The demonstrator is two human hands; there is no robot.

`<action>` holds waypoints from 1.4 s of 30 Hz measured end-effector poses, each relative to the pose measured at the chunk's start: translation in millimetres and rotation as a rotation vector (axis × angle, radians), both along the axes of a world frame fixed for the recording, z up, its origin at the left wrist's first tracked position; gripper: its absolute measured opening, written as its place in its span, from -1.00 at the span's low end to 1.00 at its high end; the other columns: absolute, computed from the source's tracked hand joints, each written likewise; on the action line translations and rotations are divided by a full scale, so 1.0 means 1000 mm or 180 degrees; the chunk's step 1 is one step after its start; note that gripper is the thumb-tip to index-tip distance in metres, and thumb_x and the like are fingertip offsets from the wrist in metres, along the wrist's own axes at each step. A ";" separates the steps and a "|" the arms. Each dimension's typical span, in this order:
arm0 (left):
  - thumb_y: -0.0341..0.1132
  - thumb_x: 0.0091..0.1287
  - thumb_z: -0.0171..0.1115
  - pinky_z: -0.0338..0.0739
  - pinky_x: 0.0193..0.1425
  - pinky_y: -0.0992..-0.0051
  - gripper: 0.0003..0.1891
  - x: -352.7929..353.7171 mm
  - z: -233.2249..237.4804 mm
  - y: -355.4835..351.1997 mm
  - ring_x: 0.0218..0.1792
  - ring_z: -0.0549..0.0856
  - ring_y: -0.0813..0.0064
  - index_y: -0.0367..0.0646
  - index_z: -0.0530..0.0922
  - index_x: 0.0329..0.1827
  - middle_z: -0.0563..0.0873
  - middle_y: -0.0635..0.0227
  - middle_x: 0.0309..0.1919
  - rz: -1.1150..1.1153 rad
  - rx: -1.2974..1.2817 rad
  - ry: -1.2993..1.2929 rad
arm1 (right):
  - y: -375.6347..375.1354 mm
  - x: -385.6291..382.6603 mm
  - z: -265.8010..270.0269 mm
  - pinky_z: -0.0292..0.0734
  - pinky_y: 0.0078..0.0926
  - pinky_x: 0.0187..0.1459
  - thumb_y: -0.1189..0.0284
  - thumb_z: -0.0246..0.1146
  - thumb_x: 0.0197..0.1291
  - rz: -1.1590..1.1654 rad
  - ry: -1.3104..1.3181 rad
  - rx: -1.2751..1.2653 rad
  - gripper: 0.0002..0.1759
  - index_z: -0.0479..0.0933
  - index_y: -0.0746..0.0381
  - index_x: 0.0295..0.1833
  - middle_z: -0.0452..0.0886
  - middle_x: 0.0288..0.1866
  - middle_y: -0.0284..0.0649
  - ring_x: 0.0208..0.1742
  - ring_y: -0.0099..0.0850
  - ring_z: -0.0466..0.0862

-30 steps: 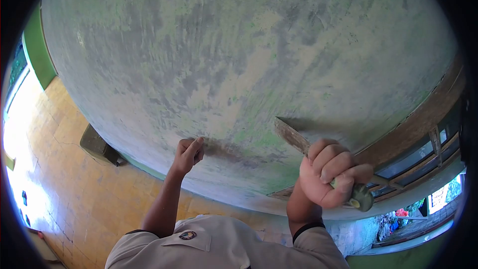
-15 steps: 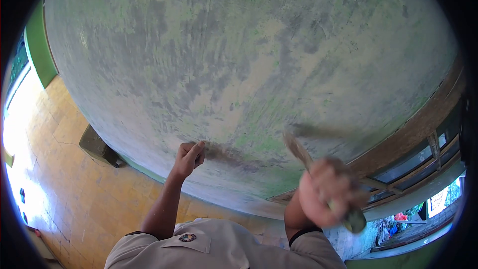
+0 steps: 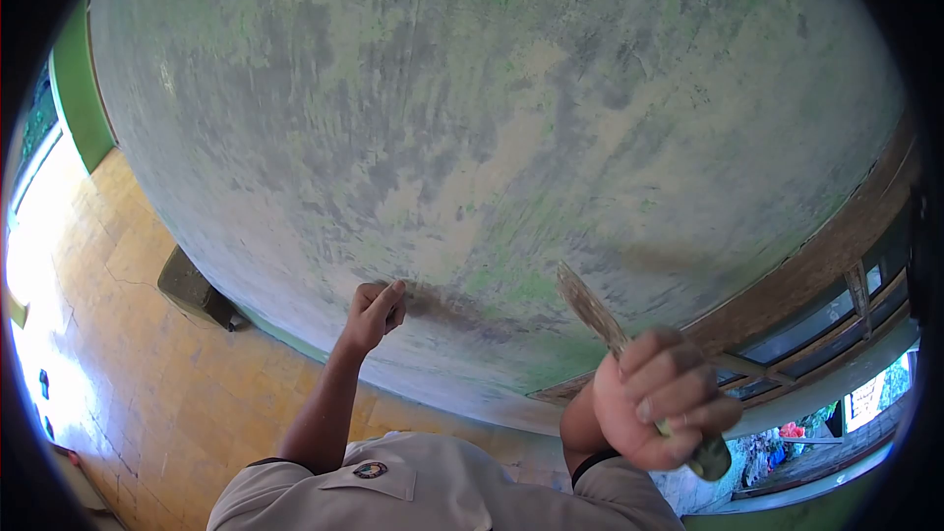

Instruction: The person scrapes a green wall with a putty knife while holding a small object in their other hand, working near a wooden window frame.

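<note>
A wall [image 3: 442, 138] with patchy green, grey and whitish paint fills most of the view. My right hand [image 3: 664, 398], at the lower right, is wrapped round the green handle of a scraper [image 3: 590, 307]. The tool's worn, stained blade points up and left toward the wall; whether it touches the wall I cannot tell. My left hand [image 3: 378, 313] is a closed fist near the lower part of the wall, left of the scraper. What it holds, if anything, is hidden by the fingers.
Yellow-orange floor tiles [image 3: 216, 393] lie at the left, with a dark box-like object [image 3: 197, 290] against the wall. A brown wooden frame with glass panes [image 3: 801, 329] runs along the right. Red and blue items [image 3: 790, 430] show beyond it.
My right hand has moved slightly down and right with the scraper, and its blur is gone. My left hand has stayed in place.
</note>
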State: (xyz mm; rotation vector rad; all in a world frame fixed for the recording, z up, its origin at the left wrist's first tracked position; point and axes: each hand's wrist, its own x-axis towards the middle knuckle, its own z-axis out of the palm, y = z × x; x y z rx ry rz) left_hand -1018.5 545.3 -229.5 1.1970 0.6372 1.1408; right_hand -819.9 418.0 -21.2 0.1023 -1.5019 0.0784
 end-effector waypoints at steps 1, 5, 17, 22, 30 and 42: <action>-0.16 0.42 -0.04 0.04 -0.74 0.62 -0.44 0.000 0.001 0.000 -0.81 0.23 0.73 -0.15 0.30 -0.83 0.33 0.48 -0.86 0.0004 0.0000 -0.0005 | 0.002 0.000 0.000 0.08 -0.55 -0.67 0.51 0.00 0.17 0.0004 -0.0005 0.0000 -0.92 0.24 0.15 -0.35 0.26 -0.69 -0.37 -0.76 -0.58 0.18; -0.16 0.42 -0.03 0.03 -0.74 0.62 -0.44 0.000 0.003 -0.004 -0.81 0.23 0.73 -0.17 0.32 -0.82 0.34 0.48 -0.86 -0.0024 0.0054 0.0070 | 0.015 0.001 -0.003 0.18 -0.53 -0.69 0.38 0.19 0.22 -0.0182 0.0014 -0.0795 -0.76 0.26 0.16 -0.39 0.25 -0.71 -0.37 -0.75 -0.51 0.22; -0.17 0.42 -0.03 0.03 -0.73 0.62 -0.44 0.000 0.000 0.000 -0.81 0.21 0.73 -0.14 0.26 -0.84 0.32 0.49 -0.87 0.0022 0.0038 0.0016 | 0.007 -0.001 0.006 0.12 -0.56 -0.62 0.44 -0.01 0.22 -0.0165 -0.0144 -0.0219 -0.89 0.23 0.14 -0.36 0.29 -0.68 -0.38 -0.74 -0.58 0.23; -0.18 0.42 -0.04 0.03 -0.74 0.62 -0.44 0.001 0.002 -0.002 -0.81 0.21 0.73 -0.13 0.25 -0.84 0.31 0.49 -0.87 0.0000 0.0078 0.0026 | 0.017 -0.004 0.008 0.11 -0.58 -0.63 0.33 0.02 0.26 -0.0654 -0.0055 0.0162 -0.83 0.24 0.13 -0.35 0.29 -0.66 -0.42 -0.73 -0.61 0.23; -0.17 0.42 -0.03 0.03 -0.74 0.62 -0.44 0.001 0.003 -0.002 -0.81 0.22 0.73 -0.14 0.28 -0.83 0.33 0.47 -0.86 0.0034 0.0116 0.0049 | 0.017 -0.005 0.011 0.12 -0.58 -0.63 0.45 -0.02 0.24 -0.0567 -0.0039 -0.0207 -0.92 0.24 0.15 -0.32 0.28 -0.66 -0.36 -0.73 -0.60 0.19; -0.17 0.42 -0.03 0.03 -0.74 0.61 -0.44 0.001 0.002 -0.002 -0.81 0.21 0.73 -0.12 0.25 -0.83 0.32 0.48 -0.86 0.0043 0.0028 0.0064 | 0.018 -0.002 0.012 0.13 -0.60 -0.61 0.44 -0.01 0.24 -0.0273 -0.0022 -0.0070 -0.89 0.22 0.14 -0.34 0.31 -0.65 -0.36 -0.73 -0.60 0.21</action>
